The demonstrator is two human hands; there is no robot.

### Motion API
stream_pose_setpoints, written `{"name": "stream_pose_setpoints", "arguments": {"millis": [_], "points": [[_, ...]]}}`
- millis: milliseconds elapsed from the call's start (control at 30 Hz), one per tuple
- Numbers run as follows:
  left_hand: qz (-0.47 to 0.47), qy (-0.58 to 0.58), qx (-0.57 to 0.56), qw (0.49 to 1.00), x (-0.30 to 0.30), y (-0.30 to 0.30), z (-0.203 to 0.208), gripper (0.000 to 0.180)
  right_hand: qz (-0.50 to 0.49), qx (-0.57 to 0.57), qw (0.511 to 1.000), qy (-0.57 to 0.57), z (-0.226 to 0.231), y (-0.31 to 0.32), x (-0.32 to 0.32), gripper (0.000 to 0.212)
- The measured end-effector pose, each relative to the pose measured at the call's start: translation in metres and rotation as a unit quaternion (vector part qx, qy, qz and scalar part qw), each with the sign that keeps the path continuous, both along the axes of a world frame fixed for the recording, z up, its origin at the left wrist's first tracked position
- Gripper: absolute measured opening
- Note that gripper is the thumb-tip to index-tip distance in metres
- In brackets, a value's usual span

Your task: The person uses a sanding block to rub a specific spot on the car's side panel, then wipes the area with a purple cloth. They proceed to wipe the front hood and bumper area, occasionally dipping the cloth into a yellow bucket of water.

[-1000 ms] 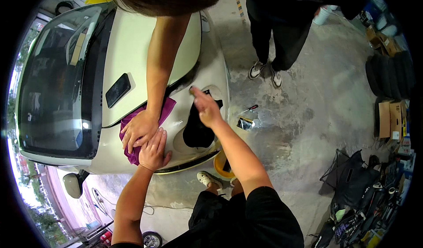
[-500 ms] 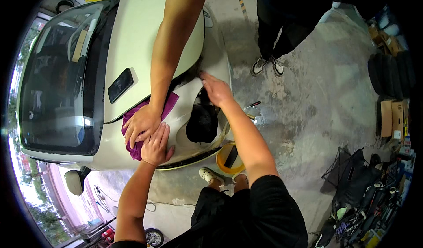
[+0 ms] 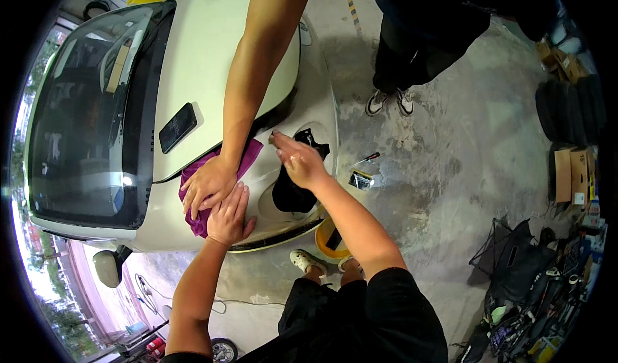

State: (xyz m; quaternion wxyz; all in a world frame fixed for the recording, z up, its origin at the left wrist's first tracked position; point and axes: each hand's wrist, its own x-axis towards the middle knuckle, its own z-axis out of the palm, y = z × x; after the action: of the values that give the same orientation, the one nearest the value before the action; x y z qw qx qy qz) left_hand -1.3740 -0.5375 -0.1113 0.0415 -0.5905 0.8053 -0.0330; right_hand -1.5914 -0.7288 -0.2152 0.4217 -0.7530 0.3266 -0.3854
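Observation:
A pale cream car's front fender [image 3: 257, 199] lies under my hands. My left hand [image 3: 227, 218] rests flat on it with fingers stretched out, at the edge of a purple cloth [image 3: 248, 157]. A co-worker's hand [image 3: 211, 181] presses on that cloth, its fingertips close against mine. My right hand [image 3: 300, 162] is over the fender beside the dark headlight opening [image 3: 291, 197], covering part of it. Its fingers are extended and nothing shows in them; whether they touch the paint I cannot tell.
A phone [image 3: 177, 128] lies on the hood [image 3: 212, 60]. Below the bumper stands a yellow bucket [image 3: 324, 246] near my feet. A screwdriver [image 3: 367, 159] and a small lit lamp [image 3: 362, 181] lie on the floor. The co-worker's shoes [image 3: 389, 102] are at the front; bags and boxes line the right.
My right hand has moved left and nearer to me, from the fender's front edge to over the fender, uncovering the lamp. My left hand and the co-worker's hand have hardly moved.

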Motion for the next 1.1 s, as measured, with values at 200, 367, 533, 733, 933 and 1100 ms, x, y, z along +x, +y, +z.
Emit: {"name": "stream_pose_setpoints", "arguments": {"millis": [200,367,533,733,933,1100], "points": [[-0.013,0.011,-0.010,1.000,-0.005,-0.012,-0.002,0.088,-0.176,0.044,0.983,0.018,-0.032,-0.030,-0.007,0.043],[-0.003,0.008,0.002,1.000,-0.004,-0.001,0.003,0.086,-0.136,0.054,0.989,-0.010,-0.015,-0.013,-0.002,0.043],[-0.015,0.003,-0.017,1.000,-0.002,-0.006,0.002,0.085,-0.178,0.081,0.980,-0.029,-0.017,-0.015,0.005,0.043],[-0.017,0.006,-0.014,1.000,-0.010,-0.016,0.005,0.086,-0.213,0.116,0.970,-0.012,-0.028,-0.044,-0.020,0.044],[0.001,-0.010,-0.002,1.000,0.000,0.004,0.002,0.083,-0.134,0.103,0.985,-0.016,-0.001,0.002,-0.001,0.042],[-0.004,-0.006,-0.013,1.000,-0.009,-0.012,0.004,0.083,-0.225,0.113,0.968,0.006,-0.022,-0.036,-0.018,0.043]]}}
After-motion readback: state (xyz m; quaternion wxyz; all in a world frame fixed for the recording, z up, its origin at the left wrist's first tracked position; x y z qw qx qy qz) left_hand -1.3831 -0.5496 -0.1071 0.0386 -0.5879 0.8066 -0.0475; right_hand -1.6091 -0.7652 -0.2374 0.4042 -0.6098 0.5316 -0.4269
